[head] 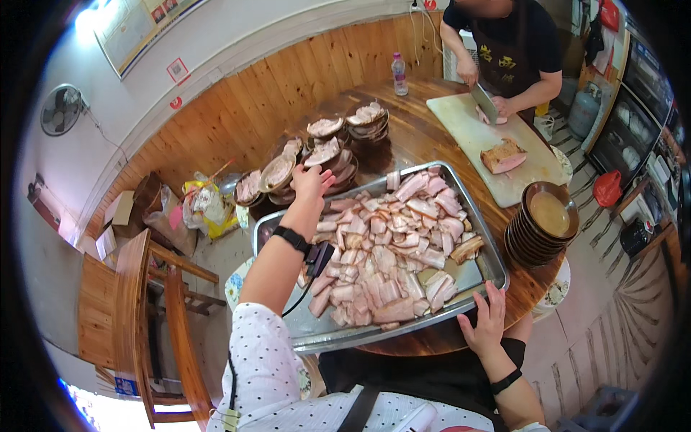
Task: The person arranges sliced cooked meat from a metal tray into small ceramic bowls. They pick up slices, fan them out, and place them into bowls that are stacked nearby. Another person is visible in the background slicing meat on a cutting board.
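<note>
Sliced pork belly fills most of a large metal tray on a round wooden table. My left hand reaches over the tray's far left side to the stacked bowls of sliced pork; its fingers are spread beside a bowl, and whether they touch it I cannot tell. Another filled bowl tilts just left of that hand. My right hand is at the tray's near right corner, fingers apart, holding nothing. To the right rises a stack of empty brown bowls.
Across the table a co-worker cuts meat with a cleaver on a white cutting board, where a pork chunk lies. A plastic bottle stands near the wall. Wooden chairs are at the left.
</note>
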`<state>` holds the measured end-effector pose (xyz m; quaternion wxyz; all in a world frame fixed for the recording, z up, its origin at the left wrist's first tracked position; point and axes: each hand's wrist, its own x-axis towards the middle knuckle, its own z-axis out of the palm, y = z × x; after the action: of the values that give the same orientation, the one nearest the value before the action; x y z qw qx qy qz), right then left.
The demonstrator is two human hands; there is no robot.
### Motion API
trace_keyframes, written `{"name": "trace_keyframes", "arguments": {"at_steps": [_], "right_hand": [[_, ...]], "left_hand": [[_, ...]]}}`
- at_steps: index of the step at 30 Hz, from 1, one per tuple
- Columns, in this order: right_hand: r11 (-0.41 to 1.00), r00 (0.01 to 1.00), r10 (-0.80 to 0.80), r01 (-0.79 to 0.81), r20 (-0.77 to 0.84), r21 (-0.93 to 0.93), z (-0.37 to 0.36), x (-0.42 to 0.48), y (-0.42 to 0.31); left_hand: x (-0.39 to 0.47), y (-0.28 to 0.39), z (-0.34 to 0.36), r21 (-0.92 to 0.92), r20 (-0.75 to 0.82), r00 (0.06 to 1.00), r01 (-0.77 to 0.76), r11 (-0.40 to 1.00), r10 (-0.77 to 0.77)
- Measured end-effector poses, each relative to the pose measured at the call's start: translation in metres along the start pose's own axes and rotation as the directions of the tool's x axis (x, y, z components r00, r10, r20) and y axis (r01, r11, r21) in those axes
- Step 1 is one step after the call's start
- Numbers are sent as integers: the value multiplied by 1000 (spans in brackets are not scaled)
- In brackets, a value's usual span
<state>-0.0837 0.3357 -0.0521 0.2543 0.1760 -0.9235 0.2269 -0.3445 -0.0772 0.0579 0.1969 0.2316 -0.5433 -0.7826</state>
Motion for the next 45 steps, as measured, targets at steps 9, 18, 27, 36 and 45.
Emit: {"name": "trace_keyframes", "arguments": {"at_steps": [9,18,27,36,45], "right_hand": [[999,1000,-28,28,-1,22,-2,12,-13],[932,826,-353,268,439,245,40,100,-96],[932,721,-283,53,633,357,33,117,-101],[119,555,-118,-816,824,566,6,114,-149],[430,680,-66,-641,730,635,17,119,-125]], "left_hand": [[-178,-13,-92,-7,236,932,284,959,-274],[-276,-48,-114,-167,168,912,400,901,-374],[-307,-63,-116,-350,133,904,427,834,-407],[-301,-62,-101,-690,462,830,557,461,-312],[-298,-48,-109,-734,581,792,609,301,-188]]}}
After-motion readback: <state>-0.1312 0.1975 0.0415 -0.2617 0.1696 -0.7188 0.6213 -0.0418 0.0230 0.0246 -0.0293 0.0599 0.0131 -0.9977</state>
